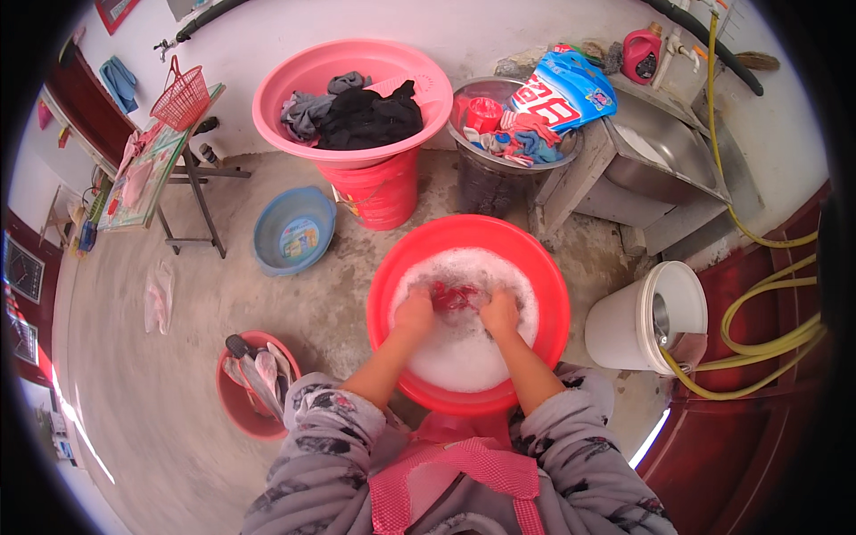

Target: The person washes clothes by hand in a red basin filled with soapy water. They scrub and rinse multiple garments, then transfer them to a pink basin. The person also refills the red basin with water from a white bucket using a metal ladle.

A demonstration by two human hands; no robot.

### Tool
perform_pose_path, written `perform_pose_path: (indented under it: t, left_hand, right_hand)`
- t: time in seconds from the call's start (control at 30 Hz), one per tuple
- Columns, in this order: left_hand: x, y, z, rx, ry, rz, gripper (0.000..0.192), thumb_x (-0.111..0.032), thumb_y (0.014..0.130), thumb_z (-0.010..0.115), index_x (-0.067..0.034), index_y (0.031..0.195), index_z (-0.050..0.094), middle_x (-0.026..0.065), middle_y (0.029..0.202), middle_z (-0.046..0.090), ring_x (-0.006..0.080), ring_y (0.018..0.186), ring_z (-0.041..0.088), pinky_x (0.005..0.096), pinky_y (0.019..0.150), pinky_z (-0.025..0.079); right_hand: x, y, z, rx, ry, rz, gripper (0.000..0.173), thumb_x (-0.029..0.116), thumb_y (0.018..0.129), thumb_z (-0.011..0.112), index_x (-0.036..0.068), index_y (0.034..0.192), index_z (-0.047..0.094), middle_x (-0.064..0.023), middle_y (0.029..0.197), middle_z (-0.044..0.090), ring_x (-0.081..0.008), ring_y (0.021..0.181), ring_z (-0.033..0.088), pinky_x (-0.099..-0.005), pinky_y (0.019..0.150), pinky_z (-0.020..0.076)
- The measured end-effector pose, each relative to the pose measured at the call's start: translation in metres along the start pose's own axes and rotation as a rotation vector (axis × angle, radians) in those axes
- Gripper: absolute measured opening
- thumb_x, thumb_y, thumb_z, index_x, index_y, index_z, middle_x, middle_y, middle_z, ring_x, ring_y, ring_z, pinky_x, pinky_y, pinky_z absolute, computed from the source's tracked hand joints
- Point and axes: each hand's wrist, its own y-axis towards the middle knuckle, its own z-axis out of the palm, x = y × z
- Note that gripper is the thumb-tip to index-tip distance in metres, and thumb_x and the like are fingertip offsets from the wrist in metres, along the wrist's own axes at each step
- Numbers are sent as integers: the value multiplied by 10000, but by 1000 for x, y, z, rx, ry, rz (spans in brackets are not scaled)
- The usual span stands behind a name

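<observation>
A red plastic basin [548, 267] in front of me holds water topped with white suds [455, 368]. Both my hands are down in the foam, blurred, with fingertips partly hidden. Between them shows a wet dark-red cloth [455, 297]. My left hand [416, 309] grips its left side, while my right hand [499, 311] has hold of it on the right. Most of the cloth is under the water, so its shape cannot be made out.
Beyond are a pink tub [267, 107] of dark clothes [371, 117] on a red bucket [381, 190], and a metal basin [568, 150] with socks and a detergent bag [568, 90]. A blue basin [267, 244], white bucket [615, 328], yellow hose [769, 348] and steel sink [669, 160] stand around.
</observation>
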Motion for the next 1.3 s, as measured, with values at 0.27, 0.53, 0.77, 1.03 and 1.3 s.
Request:
perform_pose_path:
  t: [0.27,0.53,0.77,1.03,1.3]
  left_hand:
    - [-3,33,16,503,-1652,-259,356,-320,908,437,-66,1132,547,110,1015,595,271,876,578,392,841,463]
    - [-27,11,-5,234,-1312,-283,249,-218,931,447,-40,1054,569,68,931,632,182,777,615,315,656,530]
    - [-20,13,-35,106,-871,-13,178,-127,903,529,-23,1027,603,31,859,631,112,733,591,253,653,500]
    - [-36,6,-52,-84,-985,227,192,-99,898,528,-46,1074,583,6,855,592,69,743,532,217,673,452]
    - [-15,16,-4,-189,-198,137,792,-138,722,648,-23,1379,221,238,1210,467,358,1166,449,373,968,380]
  right_hand:
    - [86,-44,27,-100,544,-80,366,171,746,602,42,1083,544,-187,967,607,-313,896,595,-378,776,465]
    - [58,-10,-11,-319,9,-253,217,247,820,549,58,927,566,-204,790,617,-390,787,586,-465,672,451]
    - [0,18,-42,-239,537,-87,244,227,869,535,-1,809,598,-159,702,583,-254,667,567,-364,656,440]
    - [-7,28,-52,-193,603,51,201,179,874,545,-1,829,624,-46,649,589,-140,637,535,-312,607,428]
    - [-29,38,16,-280,30,-300,599,149,763,637,81,1300,380,-140,1190,515,-302,987,549,-378,847,443]
